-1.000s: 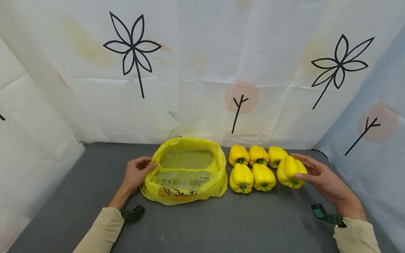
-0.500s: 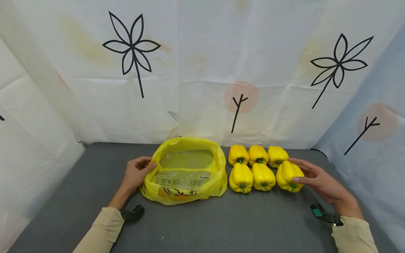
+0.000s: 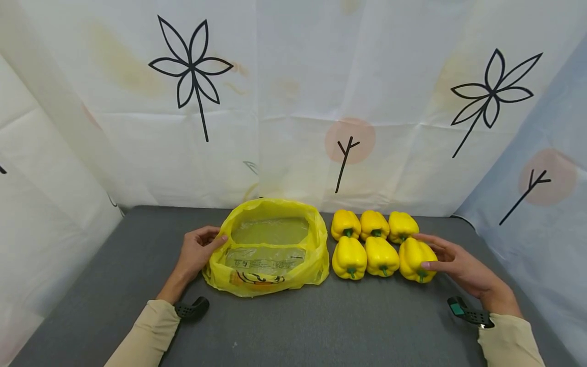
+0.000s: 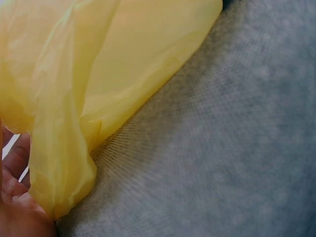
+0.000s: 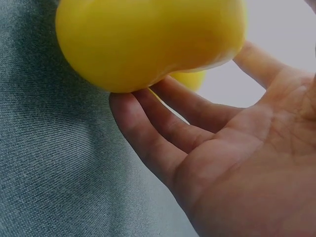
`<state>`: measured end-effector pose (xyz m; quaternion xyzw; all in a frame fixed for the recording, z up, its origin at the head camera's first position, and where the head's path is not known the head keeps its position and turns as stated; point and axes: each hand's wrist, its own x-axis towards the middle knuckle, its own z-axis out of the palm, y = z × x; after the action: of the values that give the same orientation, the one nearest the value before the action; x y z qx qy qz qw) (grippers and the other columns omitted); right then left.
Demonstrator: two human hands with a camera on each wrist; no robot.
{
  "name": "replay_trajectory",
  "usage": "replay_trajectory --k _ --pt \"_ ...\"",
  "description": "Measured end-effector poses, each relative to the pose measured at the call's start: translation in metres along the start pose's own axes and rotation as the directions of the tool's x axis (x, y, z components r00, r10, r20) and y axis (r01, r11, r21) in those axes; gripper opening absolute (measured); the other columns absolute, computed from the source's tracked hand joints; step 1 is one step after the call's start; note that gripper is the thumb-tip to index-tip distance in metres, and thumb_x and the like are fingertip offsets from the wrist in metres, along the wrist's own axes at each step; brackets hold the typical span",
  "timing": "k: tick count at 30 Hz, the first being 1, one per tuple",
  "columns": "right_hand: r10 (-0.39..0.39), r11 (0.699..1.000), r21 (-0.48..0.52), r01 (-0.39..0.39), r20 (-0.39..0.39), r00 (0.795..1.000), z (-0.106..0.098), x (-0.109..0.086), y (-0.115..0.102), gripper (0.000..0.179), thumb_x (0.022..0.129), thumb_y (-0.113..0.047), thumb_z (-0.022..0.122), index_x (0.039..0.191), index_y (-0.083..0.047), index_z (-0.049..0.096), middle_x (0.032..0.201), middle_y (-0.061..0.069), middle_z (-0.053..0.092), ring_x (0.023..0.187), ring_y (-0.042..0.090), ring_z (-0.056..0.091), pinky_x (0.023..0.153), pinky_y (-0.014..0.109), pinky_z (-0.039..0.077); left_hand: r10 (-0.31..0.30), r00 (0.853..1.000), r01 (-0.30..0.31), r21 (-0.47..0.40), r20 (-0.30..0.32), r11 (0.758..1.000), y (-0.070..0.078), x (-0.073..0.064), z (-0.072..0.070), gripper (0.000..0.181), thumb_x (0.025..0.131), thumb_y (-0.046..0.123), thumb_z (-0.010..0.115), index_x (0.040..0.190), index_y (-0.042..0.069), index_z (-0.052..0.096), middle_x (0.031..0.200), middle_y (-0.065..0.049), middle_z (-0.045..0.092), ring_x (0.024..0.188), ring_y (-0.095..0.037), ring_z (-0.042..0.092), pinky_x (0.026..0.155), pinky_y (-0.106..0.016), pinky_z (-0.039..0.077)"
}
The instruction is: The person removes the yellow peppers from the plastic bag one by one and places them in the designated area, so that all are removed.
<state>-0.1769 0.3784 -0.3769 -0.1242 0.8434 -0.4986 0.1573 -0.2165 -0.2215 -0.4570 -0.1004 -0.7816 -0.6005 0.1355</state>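
A yellow plastic bag [image 3: 270, 285] stands with its mouth wide open on the table. My left hand [image 3: 197, 252] pinches the bag's left rim between thumb and fingers; the bag's folds hide some fingertips in the left wrist view. On the right, my right hand [image 3: 458, 262] holds a yellow bell pepper [image 3: 415, 260] by its right side, thumb in front and fingers behind. That pepper, stem toward me, is at the right end of the front row. In the right wrist view, fingertips touch the underside of the pepper [image 5: 148, 39] as seen there.
Two more yellow bell peppers [image 3: 349, 257] fill the front row, right of the bag. Behind them is a back row of three bell peppers [image 3: 373, 223]. The dark grey table [image 3: 321, 326] ends at a patterned white cloth [image 3: 284, 153] behind.
My right hand has lowered the bell pepper and shifted it slightly left, bringing it into line with the front row. The left hand and the bag have stayed in place.
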Motion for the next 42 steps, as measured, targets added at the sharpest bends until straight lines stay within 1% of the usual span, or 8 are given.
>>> replay_trajectory --k 4,8,11,18,28,35,38,42 --pt "-0.002 1.000 -0.010 0.002 0.012 1.000 0.002 0.001 0.000 0.066 0.102 -0.015 0.061 0.159 -0.004 0.028 0.162 0.030 0.018 0.140 0.056 0.023 0.097 0.063 0.042 -0.010 1.000 0.010 0.002 -0.001 1.000 0.000 0.000 -0.001 0.022 0.096 0.010 0.072 0.111 -0.006 0.073 0.093 -0.004 0.071 0.077 -0.010 0.063 0.066 -0.022 0.054" --pt "0.016 1.000 -0.017 -0.015 0.018 1.000 0.003 0.004 0.003 0.067 0.101 -0.016 0.063 0.158 -0.004 0.029 0.162 0.029 0.015 0.141 0.060 0.020 0.097 0.067 0.040 -0.022 1.000 0.022 0.015 -0.008 1.000 0.001 0.000 0.000 0.023 0.095 0.011 0.073 0.110 -0.006 0.073 0.092 -0.003 0.070 0.077 -0.010 0.063 0.066 -0.022 0.053" --pt "0.035 0.999 -0.019 -0.035 0.013 0.999 0.004 0.006 0.007 0.068 0.101 -0.018 0.064 0.158 -0.005 0.030 0.163 0.029 0.013 0.141 0.060 0.020 0.098 0.065 0.041 -0.023 1.000 0.023 0.021 -0.010 1.000 0.002 0.000 0.000 0.023 0.095 0.011 0.073 0.110 -0.006 0.073 0.092 -0.003 0.070 0.077 -0.010 0.063 0.067 -0.022 0.053" --pt "0.033 0.999 -0.011 -0.033 0.026 0.999 0.006 0.008 0.008 0.069 0.102 -0.018 0.063 0.159 -0.003 0.027 0.164 0.031 0.008 0.142 0.061 0.016 0.098 0.067 0.040 -0.033 0.999 0.033 0.021 -0.007 0.999 0.003 0.000 0.000 0.023 0.095 0.011 0.074 0.110 -0.006 0.073 0.092 -0.002 0.070 0.077 -0.010 0.063 0.067 -0.021 0.053" --pt "0.047 0.999 -0.010 -0.047 0.015 0.999 0.007 0.011 0.008 0.071 0.102 -0.019 0.063 0.160 -0.004 0.025 0.164 0.030 0.008 0.143 0.058 0.017 0.100 0.063 0.039 -0.033 0.999 0.033 0.014 -0.010 0.999 0.003 0.000 0.000 0.023 0.095 0.011 0.074 0.110 -0.005 0.073 0.093 -0.003 0.070 0.078 -0.010 0.063 0.068 -0.022 0.054" --pt "0.036 0.999 -0.002 -0.036 0.010 0.999 0.008 0.012 0.006 0.073 0.101 -0.017 0.063 0.160 -0.003 0.023 0.164 0.030 0.007 0.143 0.060 0.014 0.100 0.069 0.037 -0.039 0.999 0.039 0.003 -0.007 0.999 0.004 0.000 0.000 0.023 0.095 0.011 0.073 0.110 -0.007 0.072 0.093 -0.002 0.071 0.078 -0.010 0.064 0.068 -0.021 0.054" --pt "0.035 0.999 0.002 -0.035 0.012 0.999 0.009 0.012 0.006 0.073 0.102 -0.017 0.062 0.161 -0.003 0.022 0.165 0.030 0.005 0.143 0.061 0.011 0.100 0.071 0.035 -0.038 0.999 0.038 -0.001 -0.008 0.999 0.005 -0.001 0.000 0.023 0.095 0.009 0.073 0.111 -0.008 0.072 0.093 -0.004 0.071 0.077 -0.010 0.063 0.068 -0.021 0.054" --pt "0.032 0.999 0.007 -0.032 0.012 0.999 0.009 0.011 0.007 0.073 0.102 -0.016 0.062 0.161 -0.003 0.021 0.165 0.029 0.004 0.143 0.062 0.008 0.101 0.075 0.031 -0.034 0.999 0.034 -0.007 -0.010 0.999 0.007 -0.002 0.001 0.024 0.094 0.008 0.074 0.111 -0.008 0.072 0.095 -0.011 0.071 0.077 -0.010 0.063 0.067 -0.021 0.053"
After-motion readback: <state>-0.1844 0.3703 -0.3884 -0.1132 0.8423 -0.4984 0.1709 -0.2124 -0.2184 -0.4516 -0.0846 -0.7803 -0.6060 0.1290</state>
